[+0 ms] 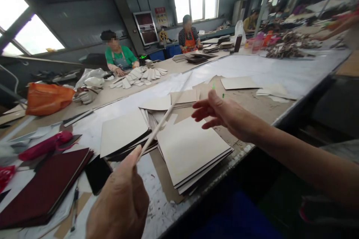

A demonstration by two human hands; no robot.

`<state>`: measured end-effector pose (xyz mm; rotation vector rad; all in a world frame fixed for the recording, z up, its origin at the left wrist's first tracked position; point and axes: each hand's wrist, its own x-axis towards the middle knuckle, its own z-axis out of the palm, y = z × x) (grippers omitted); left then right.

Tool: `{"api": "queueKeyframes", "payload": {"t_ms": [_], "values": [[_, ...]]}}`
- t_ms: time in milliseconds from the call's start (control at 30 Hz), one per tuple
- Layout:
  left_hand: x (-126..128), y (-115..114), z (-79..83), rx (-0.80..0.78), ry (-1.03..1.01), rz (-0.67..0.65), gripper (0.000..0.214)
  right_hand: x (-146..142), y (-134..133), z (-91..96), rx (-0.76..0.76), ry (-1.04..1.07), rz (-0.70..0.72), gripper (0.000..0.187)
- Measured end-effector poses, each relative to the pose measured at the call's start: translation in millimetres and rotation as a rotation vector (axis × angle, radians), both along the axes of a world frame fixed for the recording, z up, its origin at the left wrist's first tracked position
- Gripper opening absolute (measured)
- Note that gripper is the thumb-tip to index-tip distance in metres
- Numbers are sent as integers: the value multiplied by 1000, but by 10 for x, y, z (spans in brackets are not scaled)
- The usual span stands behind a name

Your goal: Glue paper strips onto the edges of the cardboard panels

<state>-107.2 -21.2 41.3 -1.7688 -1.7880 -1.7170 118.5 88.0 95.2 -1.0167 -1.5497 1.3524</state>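
Observation:
My left hand (120, 194) is closed, its thumb pressing on the near end of a long, thin pale strip (161, 123). The strip slants up and away over the table, its far end blurred; whether it is a narrow strip or a card sheet seen edge-on, I cannot tell. My right hand (220, 114) hovers above the far edge of a stack of pale card sheets (193, 149), fingers apart and holding nothing. Left of that stack lies a fanned pile of card sheets (123, 130). Behind it are more sheets (183, 97).
A dark red folder (45, 186), a black phone (98, 171), a pen (74, 205) and a pink pouch (46, 147) lie at left. An orange bag (49, 99) stands beyond. Across the table, a person in green (123, 58) sits by pale pieces (140, 76); another wears an orange apron (190, 41).

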Motion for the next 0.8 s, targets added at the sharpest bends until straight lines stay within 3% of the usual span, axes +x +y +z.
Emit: {"api": "queueKeyframes", "payload": {"t_ms": [67, 133, 167, 233, 333, 433, 500, 567, 667, 800], "values": [[-43, 73, -60, 99, 431, -105, 49, 42, -60, 51, -197, 71, 87, 61], [-88, 150, -88, 172, 841, -199, 56, 66, -74, 92, -348, 112, 133, 48], [-105, 178, -91, 183, 958, -239, 56, 77, -62, 100, -400, 117, 131, 36], [-118, 199, -92, 144, 971, -327, 55, 111, -11, 77, -479, 105, 124, 16], [-94, 145, -139, 1, 699, -333, 46, 217, 83, -67, -520, 93, 162, 13], [-67, 73, -269, -289, 166, -52, 45, 344, 145, -290, -533, 106, 204, 19], [-64, 65, -375, -508, -184, 42, 46, 397, 172, -441, -565, 86, 213, 22], [-61, 100, -468, -660, -441, -21, 35, 410, 200, -572, -588, 52, 207, 23], [-38, 200, -568, -688, -680, -173, 27, 385, 255, -713, -560, -19, 188, 25], [15, 315, -663, -752, -687, -196, 31, 365, 353, -811, -374, -335, 161, 26]]}}
